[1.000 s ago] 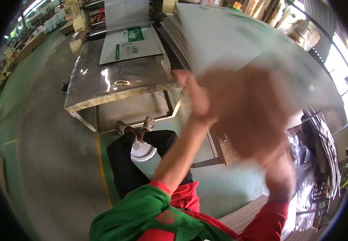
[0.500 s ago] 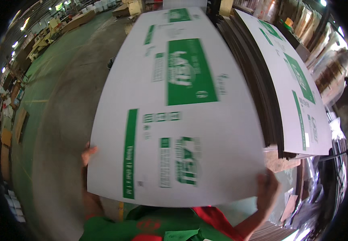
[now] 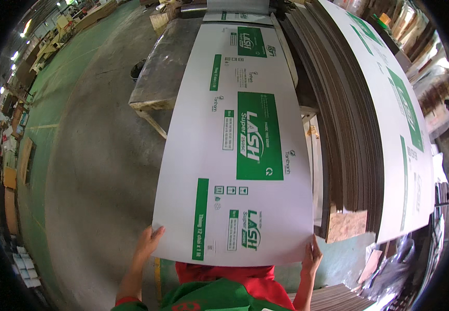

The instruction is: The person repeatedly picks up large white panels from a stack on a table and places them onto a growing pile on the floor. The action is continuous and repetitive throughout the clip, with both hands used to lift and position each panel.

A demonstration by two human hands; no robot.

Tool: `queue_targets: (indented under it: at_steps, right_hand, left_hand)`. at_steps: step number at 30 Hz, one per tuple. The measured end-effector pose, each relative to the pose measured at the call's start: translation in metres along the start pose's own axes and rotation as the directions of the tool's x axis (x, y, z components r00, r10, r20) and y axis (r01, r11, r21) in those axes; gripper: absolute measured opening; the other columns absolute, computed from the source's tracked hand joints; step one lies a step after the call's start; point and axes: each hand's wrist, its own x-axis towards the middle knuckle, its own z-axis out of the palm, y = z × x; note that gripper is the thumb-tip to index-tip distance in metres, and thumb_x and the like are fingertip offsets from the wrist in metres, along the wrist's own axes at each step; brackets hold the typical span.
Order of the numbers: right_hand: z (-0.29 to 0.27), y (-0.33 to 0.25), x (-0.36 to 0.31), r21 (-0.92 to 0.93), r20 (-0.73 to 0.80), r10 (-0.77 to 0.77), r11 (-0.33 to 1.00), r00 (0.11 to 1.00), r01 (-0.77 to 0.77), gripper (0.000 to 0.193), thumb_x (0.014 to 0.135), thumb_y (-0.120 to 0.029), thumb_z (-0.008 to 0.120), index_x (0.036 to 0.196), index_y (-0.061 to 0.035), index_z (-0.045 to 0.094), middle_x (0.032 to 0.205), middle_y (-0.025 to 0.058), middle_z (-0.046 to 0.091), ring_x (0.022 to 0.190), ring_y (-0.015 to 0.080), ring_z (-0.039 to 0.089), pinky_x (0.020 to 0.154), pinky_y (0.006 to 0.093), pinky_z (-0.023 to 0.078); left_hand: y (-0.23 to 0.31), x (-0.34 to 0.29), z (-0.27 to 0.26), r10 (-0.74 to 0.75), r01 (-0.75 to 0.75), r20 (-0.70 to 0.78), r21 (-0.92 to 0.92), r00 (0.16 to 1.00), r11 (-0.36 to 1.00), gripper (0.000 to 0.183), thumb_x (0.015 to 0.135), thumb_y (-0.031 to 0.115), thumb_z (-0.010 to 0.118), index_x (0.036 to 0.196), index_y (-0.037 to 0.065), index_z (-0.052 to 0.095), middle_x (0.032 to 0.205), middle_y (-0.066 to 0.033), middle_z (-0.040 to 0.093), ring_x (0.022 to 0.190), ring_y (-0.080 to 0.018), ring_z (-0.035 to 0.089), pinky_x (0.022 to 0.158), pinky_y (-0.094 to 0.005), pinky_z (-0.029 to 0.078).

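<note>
A long white cardboard sheet [image 3: 183,171] with green printed panels stretches away from my body. Its far part lies over a metal-topped table [image 3: 165,62], while the near end sticks out past it in front of me. At the near left corner my left hand [image 3: 149,242] grips the sheet's edge, thumb on top. My right hand [image 3: 311,255] is closed on the near right corner, fingers at the side edge. The undersides of both grips are hidden beneath the sheet. Beyond the far edge another printed sheet [image 3: 239,18] shows.
To the right rises a tall stack of brown-edged cardboard sheets [image 3: 338,129], topped by a printed white sheet [image 3: 393,207]. A chipboard piece [image 3: 346,224] sits at its near end. More stacked cardboard [image 3: 333,298] lies low at the front right. A dark bin [image 3: 137,70] stands left of the table.
The sheet has come down from a raised position and now lies lower over the table, uncovering the tabletop. Both hands keep their corners; the left has shifted right and down.
</note>
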Motion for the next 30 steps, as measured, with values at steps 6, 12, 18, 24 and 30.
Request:
queue_targets:
  at_steps: [6, 12, 18, 24, 30]
  right_hand:
    - [0.058, -0.045, 0.124, -0.1, 0.061, 0.069, 0.993, 0.996, -0.062, 0.043, 0.097, -0.011, 0.056, 0.139, -0.0006, 0.056, 0.073, -0.0048, 0.046, 0.063, 0.0058, 0.03, 0.052, 0.0263, 0.026]
    - [0.092, -0.062, 0.179, 0.119, 0.065, -0.077, 0.991, 0.995, 0.069, 0.045, 0.099, -0.016, 0.058, 0.139, 0.0044, 0.054, 0.1, 0.0094, 0.067, 0.086, 0.011, 0.057, 0.075, 0.0274, 0.047]
    - [0.157, -0.067, 0.283, 0.217, 0.021, -0.197, 0.958, 0.98, 0.188, 0.045, 0.097, -0.014, 0.06, 0.137, 0.005, 0.055, 0.126, 0.0171, 0.065, 0.112, 0.0209, 0.062, 0.096, 0.032, 0.049]
    - [0.222, -0.068, 0.355, 0.4, 0.052, 0.049, 0.914, 0.997, -0.066, 0.051, 0.093, -0.014, 0.066, 0.142, -0.0083, 0.052, 0.098, 0.0086, 0.073, 0.084, 0.0192, 0.067, 0.081, 0.0303, 0.055]
    - [0.2, -0.031, 0.221, 0.089, 0.196, -0.561, 0.827, 0.804, 0.555, 0.052, 0.095, -0.018, 0.064, 0.143, -0.0084, 0.049, 0.149, 0.013, 0.042, 0.132, 0.0306, 0.046, 0.109, 0.0431, 0.042]
  left_hand:
    - [0.065, 0.122, 0.03, 0.008, -0.008, 0.009, -0.003, 1.0, 1.0, 0.054, 0.098, 0.046, 0.059, 0.109, -0.006, 0.065, 0.092, -0.0114, 0.068, 0.083, -0.0172, 0.062, 0.076, -0.0349, 0.051]
    - [0.101, 0.185, 0.031, -0.122, 0.118, 0.063, 0.062, 0.991, 0.991, 0.054, 0.097, 0.045, 0.06, 0.11, -0.008, 0.065, 0.093, -0.014, 0.07, 0.082, -0.0206, 0.065, 0.073, -0.0379, 0.053]
    - [0.072, 0.319, 0.057, 0.051, -0.051, 0.0, -0.03, 0.999, 0.998, 0.061, 0.097, 0.049, 0.058, 0.114, -0.01, 0.063, 0.099, -0.0174, 0.07, 0.091, -0.0252, 0.068, 0.079, -0.0386, 0.053]
    - [0.153, 0.373, 0.106, 0.482, -0.218, -0.292, 0.622, 0.826, 0.752, 0.057, 0.096, 0.047, 0.058, 0.12, -0.005, 0.062, 0.113, -0.0251, 0.067, 0.104, -0.0334, 0.066, 0.092, -0.0447, 0.051]
    - [0.306, 0.077, 0.309, 0.582, -0.392, 0.737, -0.451, 0.343, 0.802, 0.074, 0.09, 0.065, 0.055, 0.107, -0.006, 0.067, 0.097, -0.0195, 0.069, 0.071, -0.0249, 0.07, 0.068, -0.0348, 0.06]
